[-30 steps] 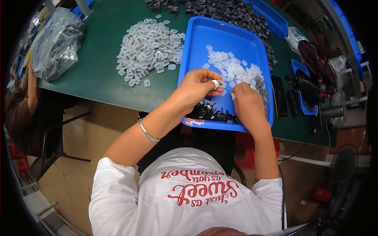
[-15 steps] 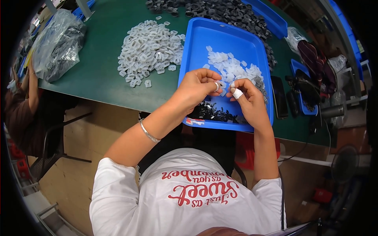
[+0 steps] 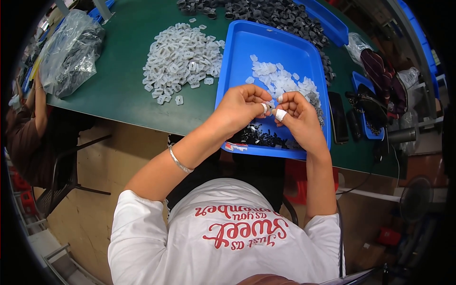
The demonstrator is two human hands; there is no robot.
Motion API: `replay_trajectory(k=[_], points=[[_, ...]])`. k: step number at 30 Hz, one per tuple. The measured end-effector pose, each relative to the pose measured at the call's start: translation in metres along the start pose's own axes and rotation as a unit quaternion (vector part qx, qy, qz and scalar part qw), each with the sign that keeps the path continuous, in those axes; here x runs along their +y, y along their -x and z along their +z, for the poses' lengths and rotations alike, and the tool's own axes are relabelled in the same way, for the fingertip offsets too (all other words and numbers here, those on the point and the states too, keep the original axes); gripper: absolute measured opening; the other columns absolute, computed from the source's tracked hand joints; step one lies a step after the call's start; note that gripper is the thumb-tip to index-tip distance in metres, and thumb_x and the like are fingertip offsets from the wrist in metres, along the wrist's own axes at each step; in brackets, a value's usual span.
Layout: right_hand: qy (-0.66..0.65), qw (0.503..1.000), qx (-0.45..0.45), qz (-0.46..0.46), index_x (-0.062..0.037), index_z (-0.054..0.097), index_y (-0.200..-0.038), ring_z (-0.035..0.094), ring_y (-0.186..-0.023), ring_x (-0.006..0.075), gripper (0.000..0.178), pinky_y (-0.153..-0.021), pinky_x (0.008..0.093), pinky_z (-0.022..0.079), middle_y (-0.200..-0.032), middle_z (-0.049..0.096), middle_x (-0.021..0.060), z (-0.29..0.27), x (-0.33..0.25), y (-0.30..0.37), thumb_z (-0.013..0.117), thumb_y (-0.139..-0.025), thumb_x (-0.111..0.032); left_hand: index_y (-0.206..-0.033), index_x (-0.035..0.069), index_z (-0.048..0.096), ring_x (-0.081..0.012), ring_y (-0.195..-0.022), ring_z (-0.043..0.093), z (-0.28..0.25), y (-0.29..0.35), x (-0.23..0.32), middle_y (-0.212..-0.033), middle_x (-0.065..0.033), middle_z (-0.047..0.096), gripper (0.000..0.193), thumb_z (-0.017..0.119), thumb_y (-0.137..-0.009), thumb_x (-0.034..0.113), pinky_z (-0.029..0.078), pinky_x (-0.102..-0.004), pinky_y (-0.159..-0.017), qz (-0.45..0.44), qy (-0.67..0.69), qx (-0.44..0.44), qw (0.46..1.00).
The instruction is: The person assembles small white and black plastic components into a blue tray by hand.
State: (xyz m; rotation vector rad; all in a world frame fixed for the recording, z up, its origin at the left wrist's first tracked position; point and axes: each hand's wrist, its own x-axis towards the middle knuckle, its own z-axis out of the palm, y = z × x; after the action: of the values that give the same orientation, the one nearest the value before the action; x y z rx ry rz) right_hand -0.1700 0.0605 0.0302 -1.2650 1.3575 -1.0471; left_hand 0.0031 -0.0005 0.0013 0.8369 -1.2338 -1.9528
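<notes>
Over the blue tray point(image 3: 244, 42), my two hands meet at the fingertips. My left hand point(image 3: 244, 108) is closed, pinching a small translucent plastic piece point(image 3: 271, 109) that the fingers mostly cover. White tape wraps one of its fingertips. My right hand point(image 3: 301, 118) is closed too, its taped thumb pressed up against that piece; anything else in its pinch is too small to make out. Beyond the hands, flat translucent white pieces point(image 3: 278, 78) lie heaped in the tray. Tiny black parts point(image 3: 259, 137) are scattered along its near side, partly under my left hand.
Left of the tray, a pile of white plastic pieces point(image 3: 178, 59) covers part of the green table point(image 3: 126, 71). Dark grey ring-like parts point(image 3: 275, 16) lie behind it. A phone point(image 3: 338, 116) and a small blue tray point(image 3: 373, 128) are at right. At far left, another person's arm point(image 3: 40, 109) touches a plastic bag point(image 3: 71, 54).
My right hand's thumb and fingers have come in toward the left fingertips, narrowing the gap between the hands. The left hand has shifted only slightly.
</notes>
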Motion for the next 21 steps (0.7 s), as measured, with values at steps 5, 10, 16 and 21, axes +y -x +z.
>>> replay_trajectory(k=[5, 10, 16, 21], points=[[0.011, 1.0, -0.005, 0.009, 0.0018, 0.052, -0.106, 0.058, -0.076, 0.0086, 0.022, -0.068, 0.0222, 0.05, -0.088, 0.06, 0.0062, -0.003, 0.0013, -0.0026, 0.058, -0.085, 0.002, -0.105, -0.007, 0.059, -0.0146, -0.085, 0.066, 0.0003, 0.0029, 0.0004, -0.093, -0.0109, 0.065, 0.021, 0.058, -0.085, -0.005, 0.053, -0.0244, -0.076, 0.016, -0.033, -0.023, 0.999], [0.048, 0.999, 0.016, -0.011, 0.004, 0.055, -0.104, 0.059, -0.077, 0.0087, 0.019, -0.068, 0.0218, 0.05, -0.087, 0.061, 0.006, 0.0, 0.0001, -0.0015, 0.057, -0.085, 0.005, -0.106, -0.007, 0.06, -0.013, -0.086, 0.066, -0.0003, 0.0037, -0.002, -0.096, -0.0105, 0.066, 0.019, 0.06, -0.087, -0.002, 0.054, -0.0234, -0.077, 0.04, -0.092, -0.039, 0.994], [0.08, 0.996, 0.028, -0.027, 0.0048, 0.058, -0.097, 0.061, -0.073, 0.009, 0.012, -0.066, 0.0222, 0.051, -0.083, 0.064, 0.0073, 0.0044, -0.0005, -0.0004, 0.057, -0.085, 0.006, -0.106, -0.008, 0.061, -0.0128, -0.086, 0.066, -0.0002, 0.0034, -0.0025, -0.096, -0.0106, 0.066, 0.019, 0.059, -0.088, -0.001, 0.054, -0.0234, -0.078, 0.037, -0.084, -0.04, 0.995], [0.119, 0.991, 0.045, -0.051, 0.005, 0.059, -0.094, 0.062, -0.071, 0.0095, 0.009, -0.065, 0.0224, 0.052, -0.081, 0.066, 0.0075, 0.0053, 0.0015, -0.0014, 0.057, -0.085, 0.005, -0.107, -0.008, 0.061, -0.0137, -0.087, 0.066, 0.0011, 0.0048, 0.0006, -0.096, -0.0112, 0.066, 0.02, 0.056, -0.088, -0.003, 0.054, -0.0236, -0.08, 0.032, -0.083, -0.027, 0.996]])
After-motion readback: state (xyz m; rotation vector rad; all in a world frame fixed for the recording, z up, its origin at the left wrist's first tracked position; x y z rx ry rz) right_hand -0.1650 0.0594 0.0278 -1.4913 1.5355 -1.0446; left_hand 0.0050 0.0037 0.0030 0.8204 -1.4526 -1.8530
